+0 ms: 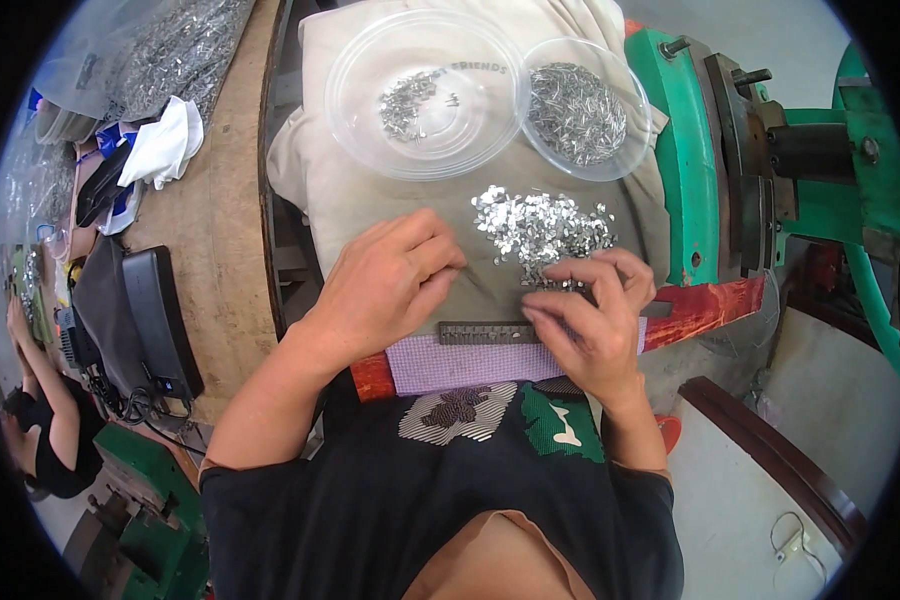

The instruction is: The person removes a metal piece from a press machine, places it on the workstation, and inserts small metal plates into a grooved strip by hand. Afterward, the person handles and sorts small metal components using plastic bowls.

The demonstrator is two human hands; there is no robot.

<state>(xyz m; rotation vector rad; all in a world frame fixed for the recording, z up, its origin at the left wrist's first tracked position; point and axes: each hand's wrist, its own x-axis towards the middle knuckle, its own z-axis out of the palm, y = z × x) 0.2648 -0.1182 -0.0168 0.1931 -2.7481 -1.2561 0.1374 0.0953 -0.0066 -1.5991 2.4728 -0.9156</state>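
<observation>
My left hand hovers over the beige cloth, left of a pile of small shiny metal pieces. Its fingers are curled, the fingertips pressed together, and anything between them is too small to make out. At the near edge of the pile is my right hand, with thumb and forefinger drawn close in a pinch; what they hold cannot be seen. Just below the fingers lies a dark slotted metal strip, its right part covered by the right hand. It rests on a purple checked cloth.
Two clear plastic bowls stand beyond the pile: a wide bowl with a few metal bits, a smaller bowl full of thin pins. A green machine flanks the right. On the left is a wooden table with a black box. Another person sits far left.
</observation>
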